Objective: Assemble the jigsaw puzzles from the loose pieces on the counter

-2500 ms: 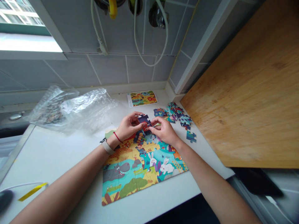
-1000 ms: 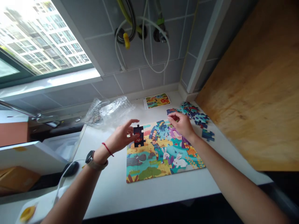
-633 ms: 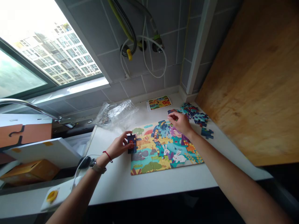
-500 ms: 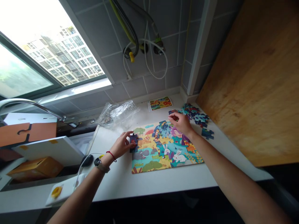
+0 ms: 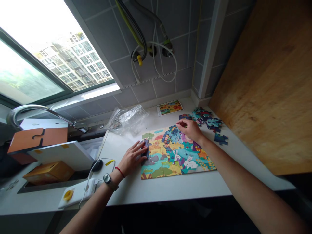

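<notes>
A colourful jigsaw puzzle (image 5: 161,162) lies on the white counter, many of its pieces joined. At its left edge, my left hand (image 5: 134,156) lies with fingers spread over a dark puzzle piece (image 5: 146,149), partly covering it. My right hand (image 5: 188,128) hovers at the puzzle's upper edge, thumb and forefinger pinched together; whatever may be between the fingertips is too small to make out. Behind that hand sits a pile of loose puzzle pieces (image 5: 202,113), with a joined blue bit (image 5: 221,139) lying nearer.
A picture card (image 5: 170,108) and a crumpled clear plastic bag (image 5: 129,118) lie at the back. Left are a faucet (image 5: 44,110), an orange box (image 5: 53,136), a cardboard box (image 5: 48,172) and a white power strip (image 5: 78,193). A wooden panel (image 5: 265,91) stands right.
My left hand has flattened, its fingers spreading over the dark piece it had between thumb and fingers. My right hand keeps its pinch near the puzzle's upper edge. The view has shifted slightly.
</notes>
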`<control>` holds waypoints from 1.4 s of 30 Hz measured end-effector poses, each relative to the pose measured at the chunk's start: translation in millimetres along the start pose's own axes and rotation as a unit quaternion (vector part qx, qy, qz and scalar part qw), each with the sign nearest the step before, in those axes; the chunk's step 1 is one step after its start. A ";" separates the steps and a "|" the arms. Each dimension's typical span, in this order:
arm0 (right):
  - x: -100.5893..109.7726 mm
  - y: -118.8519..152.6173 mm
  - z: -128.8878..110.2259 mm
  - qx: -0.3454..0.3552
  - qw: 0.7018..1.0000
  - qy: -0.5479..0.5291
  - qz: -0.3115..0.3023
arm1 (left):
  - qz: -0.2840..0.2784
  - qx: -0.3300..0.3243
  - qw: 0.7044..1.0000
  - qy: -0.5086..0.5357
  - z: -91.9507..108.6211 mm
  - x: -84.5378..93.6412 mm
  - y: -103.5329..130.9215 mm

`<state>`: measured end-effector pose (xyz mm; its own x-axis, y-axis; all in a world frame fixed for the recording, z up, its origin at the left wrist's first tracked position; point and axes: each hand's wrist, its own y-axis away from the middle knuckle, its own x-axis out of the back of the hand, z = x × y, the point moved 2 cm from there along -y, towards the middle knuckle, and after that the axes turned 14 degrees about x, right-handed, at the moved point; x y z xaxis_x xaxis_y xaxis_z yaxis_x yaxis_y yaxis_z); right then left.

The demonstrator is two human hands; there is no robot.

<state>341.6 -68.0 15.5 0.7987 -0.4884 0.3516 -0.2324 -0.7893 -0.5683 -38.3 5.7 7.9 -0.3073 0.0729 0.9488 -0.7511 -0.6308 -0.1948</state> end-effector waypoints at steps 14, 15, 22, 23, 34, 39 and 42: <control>0.0 0.0 -0.8 0.001 1.000 0.003 -0.005 | 0.014 0.042 0.998 0.040 19.2 -5.0 5.8; 0.2 0.0 -1.2 0.001 1.000 0.004 -0.004 | 0.012 0.053 0.997 0.053 19.9 -3.8 6.1; 2.5 -0.7 -2.0 0.002 1.000 0.002 0.006 | 0.120 0.175 0.967 0.139 12.9 7.5 14.2; 2.8 -0.8 -1.9 0.002 1.000 0.003 0.007 | 0.118 0.172 0.968 0.137 13.1 7.4 15.2; 2.4 -1.2 1.9 0.001 1.000 0.011 0.008 | 0.035 0.076 0.994 0.066 22.9 -0.5 17.7; 6.1 -2.9 3.4 0.003 1.000 -0.005 0.025 | 0.040 0.074 0.994 0.071 24.7 3.5 17.7; 12.4 -4.4 3.3 0.004 0.999 -0.004 0.052 | 0.061 0.075 0.992 0.083 26.8 6.4 18.6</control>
<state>354.3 -69.4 19.8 0.7749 -0.5644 0.2846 -0.3097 -0.7315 -0.6075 -38.5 -26.2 17.1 -0.4914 0.1073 0.8643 -0.6111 -0.7496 -0.2543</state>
